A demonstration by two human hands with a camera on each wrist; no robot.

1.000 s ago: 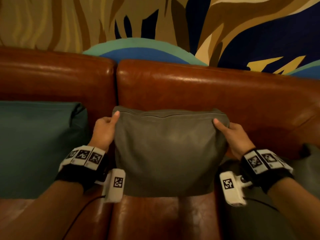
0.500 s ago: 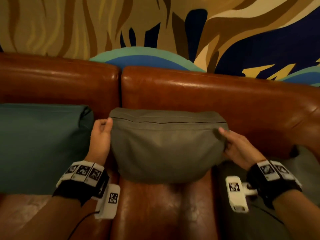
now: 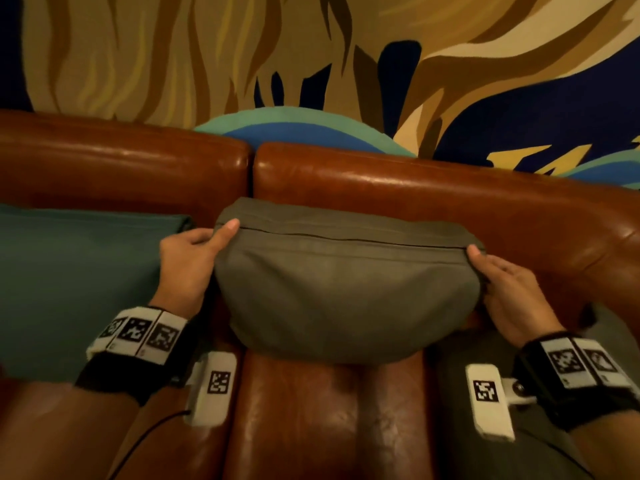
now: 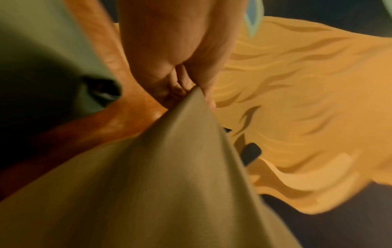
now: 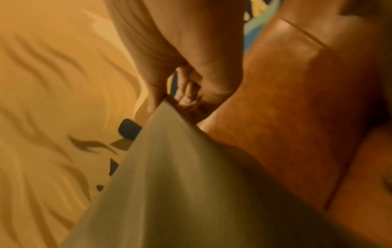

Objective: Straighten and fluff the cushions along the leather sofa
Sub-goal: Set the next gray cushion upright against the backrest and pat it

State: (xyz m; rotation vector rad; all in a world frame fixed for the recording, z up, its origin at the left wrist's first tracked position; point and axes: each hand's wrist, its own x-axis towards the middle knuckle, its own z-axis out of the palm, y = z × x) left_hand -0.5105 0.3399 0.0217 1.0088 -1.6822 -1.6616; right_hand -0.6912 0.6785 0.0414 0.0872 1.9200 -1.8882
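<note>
The grey cushion (image 3: 346,289) leans on the leather sofa (image 3: 415,195) back, mid-fluff. The left hand (image 3: 187,261) and right hand (image 3: 509,292) each pinch a top corner. The teal cushion (image 3: 79,282) alongside looks straight already; another at far right likely awaits.

The fingers of the left hand (image 3: 187,261) and right hand (image 3: 509,292) are hidden behind the olive cushion (image 3: 346,289). The teal cushion (image 3: 79,282) is cut by the left frame edge. Both wrist views are blurred.
</note>
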